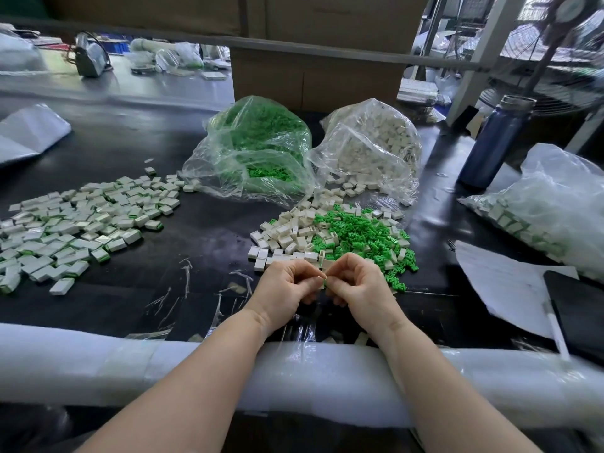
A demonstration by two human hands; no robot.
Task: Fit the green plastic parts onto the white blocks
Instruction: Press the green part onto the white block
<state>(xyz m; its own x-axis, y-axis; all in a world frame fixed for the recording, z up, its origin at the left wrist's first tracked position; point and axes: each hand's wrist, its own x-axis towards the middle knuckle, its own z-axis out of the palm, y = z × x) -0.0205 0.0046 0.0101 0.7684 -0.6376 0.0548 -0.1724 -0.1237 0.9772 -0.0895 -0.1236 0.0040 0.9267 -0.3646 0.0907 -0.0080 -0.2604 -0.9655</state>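
My left hand (287, 286) and my right hand (358, 286) meet fingertip to fingertip over the black table, near its front edge. Between them I pinch a small green plastic part (324, 282); a white block in the left fingers is mostly hidden. Just beyond the hands lies a heap of loose white blocks (284, 235) beside a heap of loose green parts (362, 237). Several fitted white-and-green pieces (81, 223) spread over the left of the table.
A clear bag of green parts (258, 148) and a clear bag of white blocks (372, 145) stand behind the heaps. A blue bottle (493, 142), another bag of pieces (549, 204), papers (503, 282) and a dark tablet (578, 308) are at right. White foam padding (130, 371) lines the front edge.
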